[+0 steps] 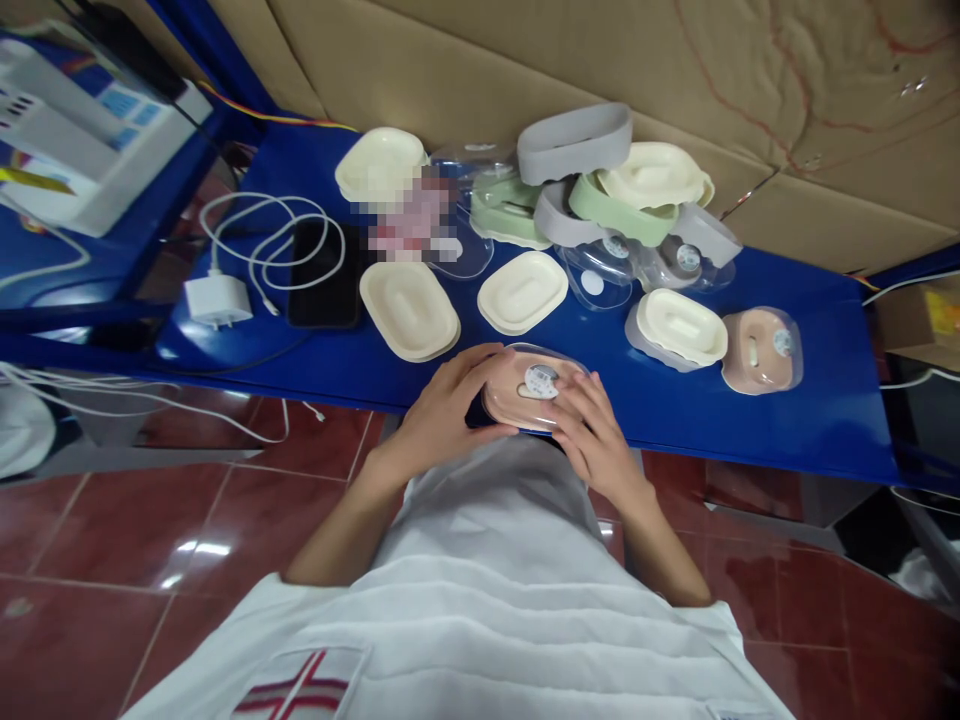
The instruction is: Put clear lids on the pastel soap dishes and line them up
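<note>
A pink soap box [506,398] with a clear lid and a round white sticker sits at the table's front edge, close to my body. My left hand [448,405] is closed on its left end, thumb along the near side and fingers along the far side. On the right end, my right hand [596,435] grips the box with its fingers over the lid, near the sticker. Just beyond the box lie a cream oval dish [523,292] and a cream tray [410,310]. The undersides of the box and of both hands are hidden.
Grey, green and cream soap box parts with clear lids are piled at the back, including a grey ring [575,145]. A cream-topped box [679,330] and another pink box [761,350] stand right. Left are a black phone [324,290], a white cable and a charger [217,299].
</note>
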Demonstrator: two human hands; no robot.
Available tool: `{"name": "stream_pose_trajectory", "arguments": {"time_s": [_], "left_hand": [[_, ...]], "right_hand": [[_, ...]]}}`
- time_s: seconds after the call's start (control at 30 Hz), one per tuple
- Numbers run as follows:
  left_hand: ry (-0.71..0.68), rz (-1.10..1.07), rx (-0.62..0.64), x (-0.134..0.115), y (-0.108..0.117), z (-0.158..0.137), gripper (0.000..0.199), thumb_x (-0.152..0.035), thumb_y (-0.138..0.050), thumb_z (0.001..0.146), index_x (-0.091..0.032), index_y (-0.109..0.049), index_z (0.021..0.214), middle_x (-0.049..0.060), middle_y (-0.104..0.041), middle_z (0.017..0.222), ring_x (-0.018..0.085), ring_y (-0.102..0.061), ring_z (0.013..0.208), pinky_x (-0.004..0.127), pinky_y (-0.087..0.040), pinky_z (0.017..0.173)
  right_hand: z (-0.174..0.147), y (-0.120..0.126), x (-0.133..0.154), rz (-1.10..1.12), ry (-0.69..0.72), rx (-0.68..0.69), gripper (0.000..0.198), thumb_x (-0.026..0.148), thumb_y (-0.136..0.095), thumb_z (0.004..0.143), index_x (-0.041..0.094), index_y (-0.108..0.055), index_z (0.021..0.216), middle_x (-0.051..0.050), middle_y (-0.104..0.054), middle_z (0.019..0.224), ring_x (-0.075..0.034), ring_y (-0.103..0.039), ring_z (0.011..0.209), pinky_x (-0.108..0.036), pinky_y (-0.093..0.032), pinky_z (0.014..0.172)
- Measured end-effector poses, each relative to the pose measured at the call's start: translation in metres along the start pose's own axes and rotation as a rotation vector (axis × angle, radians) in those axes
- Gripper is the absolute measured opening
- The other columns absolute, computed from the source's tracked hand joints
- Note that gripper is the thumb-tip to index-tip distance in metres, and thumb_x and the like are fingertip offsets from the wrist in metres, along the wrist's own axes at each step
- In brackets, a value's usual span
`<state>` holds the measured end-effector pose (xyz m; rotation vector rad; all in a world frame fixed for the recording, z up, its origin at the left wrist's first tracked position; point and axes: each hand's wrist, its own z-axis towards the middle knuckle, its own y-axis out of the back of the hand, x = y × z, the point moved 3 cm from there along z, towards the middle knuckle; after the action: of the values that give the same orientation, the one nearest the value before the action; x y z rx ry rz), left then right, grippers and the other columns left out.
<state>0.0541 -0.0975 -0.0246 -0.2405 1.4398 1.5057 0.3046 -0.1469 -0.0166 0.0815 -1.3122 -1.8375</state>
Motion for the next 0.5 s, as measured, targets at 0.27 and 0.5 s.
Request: {"name": "stream_pose_trajectory", "arguments": {"time_s": [0.27, 0.5], "left_hand": [[0.029, -0.060, -0.003, 0.0033, 0.0024, -0.0010, 0.075, -0.054, -0.087, 0.091, -0.029, -0.055, 0.154, 0.013, -0.056, 0.164, 0.034, -0.054, 0.152, 0.053, -0.047, 0.127], [0.061, -0.066, -0.009, 0.0058, 0.0016, -0.0015, 0.067, -0.057, -0.089, 0.088, -0.027, -0.063, 0.142, 0.012, -0.059, 0.160, 0.033, -0.058, 0.149, 0.052, -0.049, 0.124]], "right_hand": [[-0.0015, 0.0021, -0.0064, -0.053, 0.080, 0.029, 0.058, 0.016, -0.055, 0.109, 0.034, -0.050, 0.164, -0.006, -0.061, 0.163, -0.029, -0.035, 0.167, -0.066, -0.035, 0.135], [-0.0007, 0.0036, -0.0103, -0.078, 0.069, 0.048, 0.057, 0.026, -0.069, 0.105, 0.037, -0.054, 0.160, -0.004, -0.049, 0.172, -0.035, -0.027, 0.169, -0.072, -0.028, 0.135]]}}
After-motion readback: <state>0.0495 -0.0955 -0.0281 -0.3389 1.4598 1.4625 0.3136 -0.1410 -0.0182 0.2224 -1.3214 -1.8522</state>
